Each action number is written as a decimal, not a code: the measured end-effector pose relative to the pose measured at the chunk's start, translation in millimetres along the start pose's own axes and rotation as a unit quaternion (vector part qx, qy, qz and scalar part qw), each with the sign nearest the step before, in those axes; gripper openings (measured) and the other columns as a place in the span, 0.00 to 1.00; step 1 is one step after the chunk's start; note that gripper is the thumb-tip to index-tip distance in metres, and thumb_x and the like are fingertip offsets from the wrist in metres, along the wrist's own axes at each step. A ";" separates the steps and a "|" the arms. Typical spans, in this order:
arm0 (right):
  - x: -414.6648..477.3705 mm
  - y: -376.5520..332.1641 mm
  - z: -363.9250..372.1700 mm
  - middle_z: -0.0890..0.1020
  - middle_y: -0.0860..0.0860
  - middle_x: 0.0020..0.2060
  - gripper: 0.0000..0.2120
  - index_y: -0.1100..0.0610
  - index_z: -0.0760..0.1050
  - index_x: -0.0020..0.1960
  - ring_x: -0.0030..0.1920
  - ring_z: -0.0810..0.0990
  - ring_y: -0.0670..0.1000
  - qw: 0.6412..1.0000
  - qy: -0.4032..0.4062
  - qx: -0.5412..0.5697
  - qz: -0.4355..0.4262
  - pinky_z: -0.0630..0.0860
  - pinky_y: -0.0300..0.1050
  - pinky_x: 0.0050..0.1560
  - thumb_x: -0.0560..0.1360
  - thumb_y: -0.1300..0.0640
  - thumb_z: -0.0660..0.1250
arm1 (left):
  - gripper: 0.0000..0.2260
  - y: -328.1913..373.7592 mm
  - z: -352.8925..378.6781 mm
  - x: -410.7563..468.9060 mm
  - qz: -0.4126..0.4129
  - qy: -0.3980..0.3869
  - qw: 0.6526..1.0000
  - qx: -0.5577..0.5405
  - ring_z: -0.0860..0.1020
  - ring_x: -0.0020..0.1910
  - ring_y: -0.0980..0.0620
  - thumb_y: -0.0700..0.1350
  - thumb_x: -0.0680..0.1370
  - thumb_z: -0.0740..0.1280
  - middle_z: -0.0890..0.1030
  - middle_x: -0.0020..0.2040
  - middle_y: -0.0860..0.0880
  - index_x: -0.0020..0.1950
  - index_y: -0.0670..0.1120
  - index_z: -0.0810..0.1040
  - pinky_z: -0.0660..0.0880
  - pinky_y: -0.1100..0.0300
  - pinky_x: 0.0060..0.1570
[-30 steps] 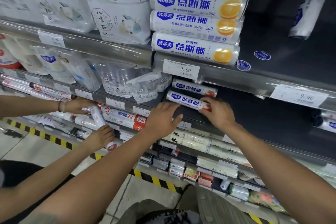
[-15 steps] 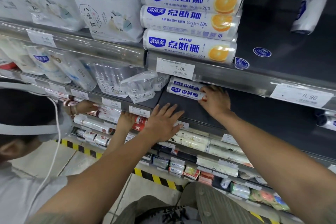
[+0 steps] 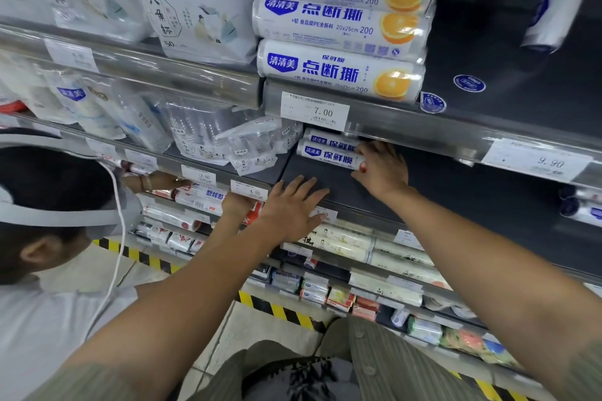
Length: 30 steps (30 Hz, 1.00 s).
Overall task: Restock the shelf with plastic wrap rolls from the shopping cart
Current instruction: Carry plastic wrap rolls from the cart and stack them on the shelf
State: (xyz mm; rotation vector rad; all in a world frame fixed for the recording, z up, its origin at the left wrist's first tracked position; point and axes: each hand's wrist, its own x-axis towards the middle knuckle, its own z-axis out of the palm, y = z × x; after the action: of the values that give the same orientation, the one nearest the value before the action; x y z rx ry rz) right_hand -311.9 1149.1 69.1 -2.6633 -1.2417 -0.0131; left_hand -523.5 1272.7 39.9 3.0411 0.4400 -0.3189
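Two slim white plastic wrap rolls with blue labels lie on the dark middle shelf point(image 3: 456, 192). The front roll point(image 3: 329, 156) lies against the back roll point(image 3: 325, 140). My right hand point(image 3: 382, 172) is at the right end of the front roll, fingers curled round it. My left hand point(image 3: 293, 208) rests flat with spread fingers on the shelf's front edge, left of the right hand, holding nothing. Three larger wrap rolls with orange pictures point(image 3: 342, 26) are stacked on the shelf above. The shopping cart is out of view.
Another person point(image 3: 49, 238) crouches at lower left, both hands point(image 3: 234, 205) in the rolls on the lower-left shelf. Bagged cups point(image 3: 202, 10) fill the upper left shelves. Price tags point(image 3: 314, 111) line the rails. Yellow-black tape point(image 3: 277, 306) marks the floor.
My right hand has pushed the roll back against the other roll under the upper shelf. My left hand flattened on the shelf edge. The other person's head has come into view at left.
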 end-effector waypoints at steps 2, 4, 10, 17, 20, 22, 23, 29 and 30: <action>-5.5 -3.2 -3.2 0.73 0.50 0.67 0.29 0.46 0.70 0.68 0.68 0.69 0.58 1.000 -0.009 -0.001 -0.003 0.69 0.56 0.67 0.71 0.46 0.75 | 0.30 -0.2 -5.8 0.4 0.000 -0.021 1.000 -0.001 0.44 0.84 0.47 0.66 0.83 0.45 0.45 0.85 0.51 0.83 0.59 0.44 0.48 0.39 0.80; -13.5 -6.3 -8.3 0.71 0.50 0.69 0.30 0.46 0.69 0.71 0.69 0.68 0.58 1.000 -0.011 -0.008 0.001 0.69 0.56 0.67 0.72 0.46 0.75 | 0.30 0.5 -12.6 0.7 -0.004 -0.044 0.999 -0.004 0.44 0.84 0.47 0.66 0.84 0.46 0.45 0.85 0.51 0.83 0.59 0.44 0.47 0.38 0.80; -66.8 -8.4 -29.0 0.72 0.54 0.68 0.29 0.48 0.69 0.73 0.65 0.72 0.59 0.999 -0.022 -0.009 0.038 0.72 0.55 0.63 0.74 0.47 0.71 | 0.30 6.0 -19.6 -4.8 -0.003 -0.056 0.998 -0.021 0.45 0.83 0.45 0.65 0.84 0.47 0.47 0.85 0.50 0.84 0.57 0.46 0.45 0.35 0.79; -164.7 13.4 -27.0 0.74 0.52 0.67 0.23 0.51 0.72 0.71 0.66 0.72 0.56 0.993 -0.025 0.072 0.086 0.72 0.56 0.65 0.78 0.47 0.68 | 0.29 32.8 -6.1 -42.0 0.042 0.019 0.997 -0.064 0.45 0.84 0.46 0.61 0.84 0.52 0.49 0.85 0.50 0.84 0.54 0.52 0.46 0.37 0.80; -210.8 28.6 -16.2 0.75 0.50 0.65 0.21 0.51 0.73 0.70 0.64 0.74 0.55 0.988 -0.023 0.121 0.097 0.73 0.53 0.65 0.79 0.48 0.68 | 0.28 56.3 10.3 -70.0 0.065 0.039 0.991 -0.107 0.47 0.84 0.47 0.61 0.85 0.52 0.52 0.85 0.51 0.83 0.54 0.55 0.49 0.39 0.80; -245.9 37.3 -10.2 0.74 0.49 0.64 0.20 0.50 0.73 0.69 0.62 0.75 0.53 0.981 -0.027 0.156 0.108 0.73 0.49 0.65 0.79 0.47 0.68 | 0.27 75.6 24.5 -88.1 0.076 0.024 0.990 -0.118 0.47 0.84 0.47 0.60 0.85 0.53 0.51 0.85 0.51 0.83 0.54 0.56 0.50 0.40 0.80; -269.7 40.8 -8.3 0.74 0.48 0.64 0.20 0.50 0.73 0.69 0.61 0.76 0.52 0.976 -0.033 0.177 0.118 0.72 0.46 0.64 0.79 0.48 0.68 | 0.27 88.0 31.8 -98.3 0.080 0.013 0.989 -0.122 0.48 0.84 0.47 0.61 0.85 0.53 0.51 0.85 0.52 0.83 0.54 0.56 0.50 0.41 0.81; -501.0 131.2 13.3 0.75 0.49 0.61 0.18 0.51 0.75 0.67 0.64 0.74 0.52 0.930 -0.048 0.256 0.261 0.74 0.47 0.62 0.79 0.51 0.69 | 0.31 258.4 88.4 -183.4 0.157 -0.083 0.973 -0.149 0.54 0.82 0.48 0.64 0.82 0.47 0.55 0.84 0.51 0.83 0.52 0.59 0.55 0.47 0.79; -508.7 131.0 17.7 0.75 0.49 0.61 0.17 0.51 0.75 0.67 0.63 0.74 0.52 0.928 -0.051 0.260 0.261 0.73 0.46 0.61 0.79 0.51 0.69 | 0.32 256.6 95.0 -186.9 0.148 -0.085 0.973 -0.153 0.55 0.82 0.48 0.65 0.82 0.46 0.55 0.84 0.52 0.83 0.53 0.59 0.57 0.47 0.78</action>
State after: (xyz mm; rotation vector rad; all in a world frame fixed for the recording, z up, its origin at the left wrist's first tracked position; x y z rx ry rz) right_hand -542.7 685.2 -19.1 -2.4341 -0.4263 0.4706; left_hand -644.1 967.9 -7.9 2.6960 0.0186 -0.4408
